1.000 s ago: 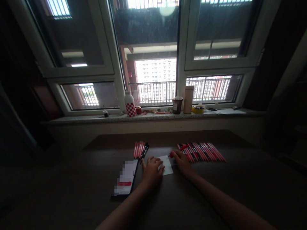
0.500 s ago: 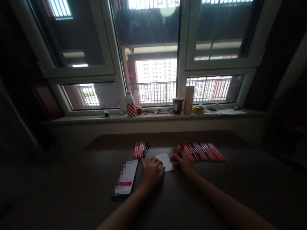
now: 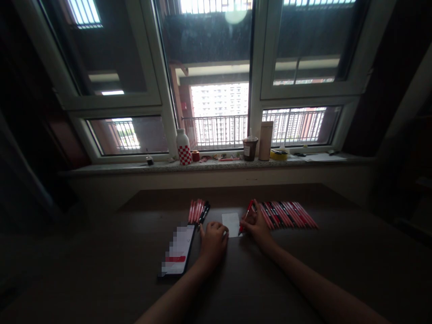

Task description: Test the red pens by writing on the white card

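Observation:
My right hand is closed around a red pen, which stands tilted with its tip at the lower right part of a small white paper. Whether the tip touches the paper I cannot tell. At the paper's left edge my left hand lies on the table, fingers spread and slightly bent, fingertips on or against the sheet. Right beside the right hand runs a row of several pink, red and black pens. A smaller bunch of pink and black pens lies beyond my left hand.
A phone with a lit screen lies left of my left hand on the dark table. Along the window sill stand a checkered bottle, a drink cup, a tall tan flask and a yellow item.
The paper has turned to lie straighter and sits slightly higher. The red pen is now more upright in my right hand. My left hand's fingers have drawn back toward the sheet's left edge.

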`<state>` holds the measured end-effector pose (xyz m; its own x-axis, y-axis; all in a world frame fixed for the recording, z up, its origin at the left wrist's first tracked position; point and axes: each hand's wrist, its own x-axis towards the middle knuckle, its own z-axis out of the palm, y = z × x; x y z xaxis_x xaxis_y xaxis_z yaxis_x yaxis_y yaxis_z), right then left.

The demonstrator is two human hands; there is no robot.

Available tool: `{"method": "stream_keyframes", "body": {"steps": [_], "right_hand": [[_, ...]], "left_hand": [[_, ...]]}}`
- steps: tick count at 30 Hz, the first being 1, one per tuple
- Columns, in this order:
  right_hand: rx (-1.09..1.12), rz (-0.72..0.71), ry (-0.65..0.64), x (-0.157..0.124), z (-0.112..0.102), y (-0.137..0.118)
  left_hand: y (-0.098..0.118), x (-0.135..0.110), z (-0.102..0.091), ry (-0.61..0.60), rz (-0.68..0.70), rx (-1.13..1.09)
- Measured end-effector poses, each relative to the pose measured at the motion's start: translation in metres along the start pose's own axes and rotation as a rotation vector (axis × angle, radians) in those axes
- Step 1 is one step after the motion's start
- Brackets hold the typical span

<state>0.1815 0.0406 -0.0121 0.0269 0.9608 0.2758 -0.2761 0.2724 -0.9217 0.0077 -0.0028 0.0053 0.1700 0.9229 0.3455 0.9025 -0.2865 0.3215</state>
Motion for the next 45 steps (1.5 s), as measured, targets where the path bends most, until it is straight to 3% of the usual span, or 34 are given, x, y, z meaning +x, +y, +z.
{"method": "stream_keyframes", "body": {"steps": [14,27,45], "right_hand": [[0.009,-0.020,-0.011,-0.0003,-0.0018,0.0021],[0.073,-0.010,-0.019,-0.0013,-0.0002,0.0011],[-0.010,-0.002,-0.007,-0.0010,0.0002,-0.0026]], "left_hand": [[-0.0011,0.0001,0.0021,0.041,-0.013,-0.027],[-0.0050,-0.0006,0.0090,-0.029,0.005,0.083],[-0.0071,0.0018,0.0106,-0.093,0.020,0.100]]}}
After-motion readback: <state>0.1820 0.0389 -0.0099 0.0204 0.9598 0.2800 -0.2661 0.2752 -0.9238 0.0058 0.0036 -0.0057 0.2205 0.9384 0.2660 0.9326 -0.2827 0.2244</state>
